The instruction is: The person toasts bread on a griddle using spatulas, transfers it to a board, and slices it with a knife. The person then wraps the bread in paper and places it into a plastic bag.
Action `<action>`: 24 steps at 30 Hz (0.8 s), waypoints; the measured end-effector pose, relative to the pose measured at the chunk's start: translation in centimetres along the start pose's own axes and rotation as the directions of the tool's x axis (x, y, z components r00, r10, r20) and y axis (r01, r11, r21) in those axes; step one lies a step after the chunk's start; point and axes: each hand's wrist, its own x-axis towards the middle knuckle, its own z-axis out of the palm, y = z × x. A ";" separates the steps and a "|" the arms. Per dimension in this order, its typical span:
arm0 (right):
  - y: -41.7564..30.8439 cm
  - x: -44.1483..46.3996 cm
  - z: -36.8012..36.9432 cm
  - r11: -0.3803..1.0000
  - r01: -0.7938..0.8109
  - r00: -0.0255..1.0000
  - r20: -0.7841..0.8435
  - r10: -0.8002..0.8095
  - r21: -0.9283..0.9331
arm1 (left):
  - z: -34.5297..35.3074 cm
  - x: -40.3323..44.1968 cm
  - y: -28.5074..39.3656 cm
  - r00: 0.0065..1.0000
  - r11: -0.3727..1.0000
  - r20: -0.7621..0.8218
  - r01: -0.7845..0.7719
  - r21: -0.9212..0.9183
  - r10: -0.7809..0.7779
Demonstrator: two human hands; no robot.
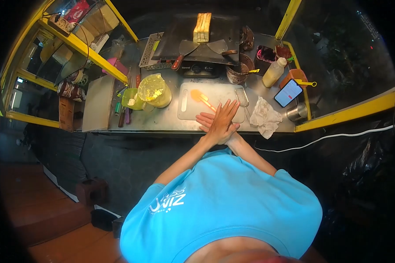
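My left hand [223, 119] lies across the top of my right hand [205, 121], palms together and crossed, in front of the white cutting board's near edge. Both hands have their fingers stretched out and hold no object that shows. My right palm is hidden under the left. On the cutting board [186, 111] lies an orange spatula [196, 95], its handle running toward my fingers. A small metal grater [241, 97] rests at the board's right side, just beyond my left fingertips. A crumpled white cloth [265, 117] sits to the right of my hands.
Behind the board stands a black griddle [171, 44] with toasted bread [202, 28] and two scrapers. A yellow-lined tub [156, 92] and green container [133, 100] are at left. A bottle [274, 73], phone [289, 93] and metal cup [297, 112] stand right, near yellow frame bars.
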 end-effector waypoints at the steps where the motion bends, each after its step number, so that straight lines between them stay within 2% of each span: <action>1: 0.7 -0.2 -0.1 0.874 0.015 1.000 -0.007 -0.013 0.486 | 0.0 0.0 0.2 0.999 1.000 -0.029 -0.025 0.008 0.025; 2: 1.3 -0.3 -0.2 0.529 0.027 1.000 -0.018 -0.022 0.848 | 0.0 -0.1 0.5 0.999 0.999 -0.033 -0.032 0.010 0.033; 3: 2.2 -0.6 -0.3 0.535 0.031 0.999 -0.018 -0.029 0.844 | -0.1 -0.1 0.9 0.998 1.000 -0.055 -0.019 -0.004 0.019; 5: 2.8 -0.4 -1.0 0.410 0.001 1.000 -0.009 0.017 0.912 | 0.2 0.0 0.9 0.996 1.000 -0.085 0.008 -0.029 -0.011; 6: 2.6 -0.3 -1.4 0.420 0.010 1.000 -0.012 0.000 0.908 | 0.3 0.1 0.0 0.996 1.000 -0.084 -0.009 -0.019 0.007; 7: 1.6 -0.2 -1.5 0.496 0.049 0.972 -0.155 0.174 0.867 | 0.1 0.6 -0.2 0.996 0.991 -0.085 0.015 -0.132 -0.027; 8: 0.6 -0.2 -1.7 0.571 0.070 0.893 -0.306 0.329 0.818 | 0.0 1.0 -0.5 0.995 0.968 -0.079 0.042 -0.246 -0.063; 9: -3.5 0.6 -1.4 0.746 0.112 0.828 -0.477 0.295 0.656 | -1.1 1.4 -1.0 0.986 0.930 -0.094 0.096 -0.354 -0.138; 10: -5.9 0.8 -2.5 0.852 0.103 0.789 -0.563 0.244 0.514 | -2.7 1.9 -1.3 0.987 0.929 -0.091 0.091 -0.358 -0.132; 11: -8.0 0.7 -3.8 0.930 0.080 0.749 -0.638 0.181 0.359 | -4.5 2.4 -1.6 0.962 0.843 -0.160 0.106 -0.527 -0.221; 13: -13.4 0.0 -5.5 0.958 0.286 0.688 -0.688 -0.231 -0.036 | -8.5 2.9 -2.0 0.875 0.591 -0.234 0.071 -0.804 -0.424; 14: -17.8 -0.6 -4.6 0.931 0.305 0.623 -0.697 -0.355 -0.202 | -10.5 2.6 -2.4 0.855 0.340 -0.139 0.046 -0.939 -0.499; 15: -21.1 -1.5 -3.9 0.883 0.289 0.567 -0.678 -0.468 -0.369 | -12.1 1.8 -3.0 0.869 0.059 -0.030 -0.001 -0.998 -0.494; 16: -23.1 -2.3 -3.4 0.811 0.258 0.514 -0.636 -0.576 -0.526 | -12.8 1.3 -3.2 0.886 -0.231 0.072 -0.041 -0.972 -0.459; 17: -23.7 -2.6 -3.1 0.750 0.231 0.493 -0.590 -0.640 -0.620 | -12.3 0.8 -3.1 0.887 -0.232 0.072 -0.041 -0.972 -0.457; 18: -23.8 -2.7 -2.8 0.679 0.203 0.475 -0.535 -0.699 -0.706 | -11.6 0.1 -3.3 0.870 -0.311 0.146 -0.009 -0.950 -0.471; 20: -22.1 -1.5 -0.8 0.576 0.224 0.540 -0.392 -0.745 -0.786 | -9.1 -1.2 -3.1 0.850 -0.454 0.290 0.069 -0.888 -0.439; 21: -20.5 -0.7 0.4 0.491 0.117 0.621 -0.322 -0.715 -0.863 | -6.9 -1.4 -2.7 0.848 -0.515 0.355 0.117 -0.849 -0.394; 22: -17.9 0.4 1.6 0.385 0.023 0.701 -0.260 -0.664 -0.922 | -4.2 -1.6 -3.4 0.888 -0.798 0.399 0.062 -0.600 -0.231; 23: -13.3 2.0 3.2 0.329 -0.030 0.806 -0.217 -0.550 -0.944 | -1.5 -1.2 -1.6 0.936 -0.423 0.275 0.164 -0.891 -0.219; 24: -9.1 2.8 4.4 0.264 -0.073 0.891 -0.182 -0.416 -0.962 | -0.1 -1.1 -0.1 0.932 -0.511 0.362 0.311 -0.801 -0.001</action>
